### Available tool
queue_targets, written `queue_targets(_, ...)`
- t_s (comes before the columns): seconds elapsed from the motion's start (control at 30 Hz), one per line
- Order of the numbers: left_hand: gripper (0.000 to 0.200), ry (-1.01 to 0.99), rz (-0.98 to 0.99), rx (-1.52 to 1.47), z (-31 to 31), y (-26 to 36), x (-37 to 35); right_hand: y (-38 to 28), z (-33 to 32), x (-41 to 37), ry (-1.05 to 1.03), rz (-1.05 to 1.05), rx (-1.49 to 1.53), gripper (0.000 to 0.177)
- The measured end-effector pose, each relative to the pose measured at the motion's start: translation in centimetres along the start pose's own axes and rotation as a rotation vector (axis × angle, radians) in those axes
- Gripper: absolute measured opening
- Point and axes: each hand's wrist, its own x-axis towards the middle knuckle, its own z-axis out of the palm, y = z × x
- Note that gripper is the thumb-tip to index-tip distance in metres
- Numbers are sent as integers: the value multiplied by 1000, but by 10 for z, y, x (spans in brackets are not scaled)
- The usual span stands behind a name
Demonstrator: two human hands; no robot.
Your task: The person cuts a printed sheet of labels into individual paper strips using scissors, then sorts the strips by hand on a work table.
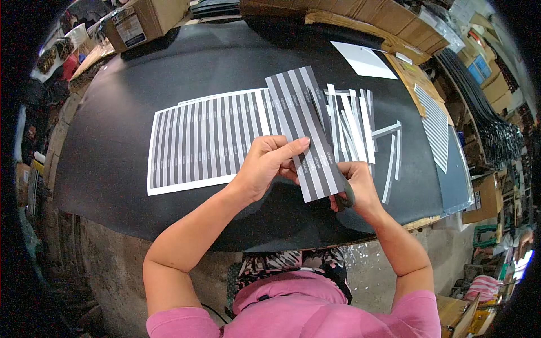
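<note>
A striped grey and white sheet piece (301, 129) with small printed words is held tilted above the black table. My left hand (269, 163) pinches it, thumb on top and fingers partly hidden beneath. My right hand (359, 188) is closed around the dark handles of scissors (348, 194) at the piece's lower right edge; the blades are mostly hidden. Larger striped sheets (208, 138) lie on the table to the left. Cut strips (352, 121) are heaped to the right, with a few narrow ones (390, 163) beside them.
The black table (112, 141) has a white sheet (365, 60) at its back right. Another striped sheet (433, 121) lies at the right edge. Cardboard boxes (138, 25) stand along the back, and dark strips (470, 96) hang over the right side.
</note>
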Motion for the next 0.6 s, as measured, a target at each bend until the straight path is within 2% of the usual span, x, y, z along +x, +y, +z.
queue_targets(0.33,23,-11,-65,-24,5,3,-3,5,-5,4,4,51,-90,17)
queue_targets(0.4,24,-23,-108,-18,12,3,-7,13,-4,9,82,-122,-107,19)
queue_targets(0.6,26,-23,-103,-22,20,4,-9,2,-4,8,60,-131,-123,25)
